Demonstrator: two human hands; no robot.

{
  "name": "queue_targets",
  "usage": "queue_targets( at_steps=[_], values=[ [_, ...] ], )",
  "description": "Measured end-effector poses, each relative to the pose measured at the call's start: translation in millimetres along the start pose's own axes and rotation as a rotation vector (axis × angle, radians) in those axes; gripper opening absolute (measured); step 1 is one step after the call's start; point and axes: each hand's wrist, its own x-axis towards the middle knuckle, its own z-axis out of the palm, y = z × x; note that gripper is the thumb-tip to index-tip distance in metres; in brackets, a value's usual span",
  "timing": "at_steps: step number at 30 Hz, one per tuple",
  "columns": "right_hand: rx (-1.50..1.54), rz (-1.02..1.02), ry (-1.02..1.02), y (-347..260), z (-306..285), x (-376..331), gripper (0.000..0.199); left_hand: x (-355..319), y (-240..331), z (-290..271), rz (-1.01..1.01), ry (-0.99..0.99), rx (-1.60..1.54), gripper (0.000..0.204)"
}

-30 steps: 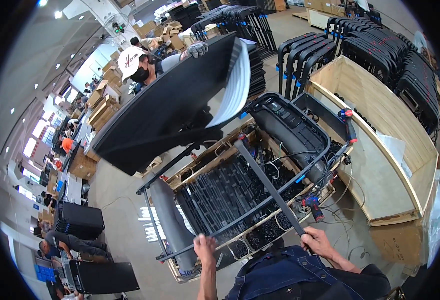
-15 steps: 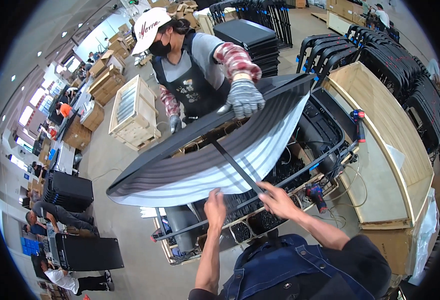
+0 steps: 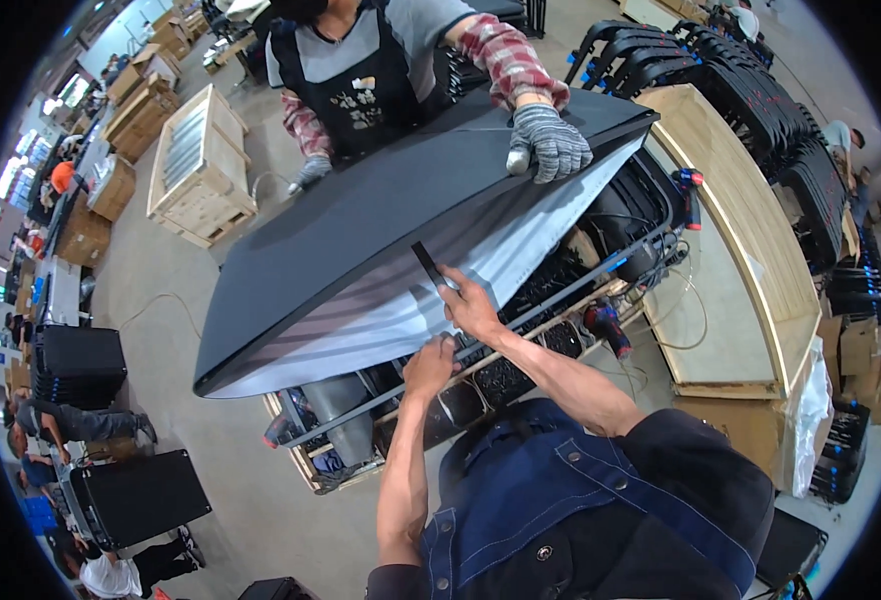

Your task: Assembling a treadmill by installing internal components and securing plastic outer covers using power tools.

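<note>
My right hand [image 3: 469, 303] is closed around a flat dark strap or bar [image 3: 425, 262], whose upper end sticks out past my fingers. Just below it, the curled fingers of my left hand [image 3: 429, 370] meet at the pale fabric's lower edge; what they pinch is hidden. In front of both hands leans a large black panel [image 3: 361, 215], tilted, with a grey-white striped underside [image 3: 381, 335] facing me. Across from me a person's gloved hand [image 3: 549, 145] presses on the panel's top right, and their other glove [image 3: 311, 172] is at its far edge.
Under the panel stands a grey tube frame [image 3: 356, 415] over bins of small black parts [image 3: 531, 345]. Two power drills hang or lie at the right, one near [image 3: 608, 328], one farther [image 3: 690, 195]. A wooden crate [image 3: 196, 165] is far left; a large wooden box [image 3: 751, 250] stands right.
The panel has tipped so its black outer face shows more. My right hand has moved up and left with the strap or bar, close above my left hand. The view has shifted downward.
</note>
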Motion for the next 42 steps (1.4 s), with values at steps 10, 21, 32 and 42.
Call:
queue_targets(
  at_steps=[10, 21, 32, 42],
  values=[
    [0.077, 0.062, -0.180, 8.0, 7.8, 1.9, 0.054, 1.5, -59.2, -7.6, 0.027, 0.142, -0.087, 0.045],
    [-0.267, -0.496, -0.063, 78.7, -42.6, 36.1, 0.068, -60.5, 33.6, -105.5, 0.434, 0.730, -1.470, 0.049],
    [0.474, -0.082, 0.169, -52.6, -342.7, 44.6, 0.058, -72.8, -2.6, -116.8, 0.093, 1.158, -1.425, 0.022],
    [0.153, 0.239, 0.377, 7.9, -390.3, 49.4, 0.046, -62.3, -76.5, -29.9, -0.230, 1.158, -1.556, 0.034]
  ],
)
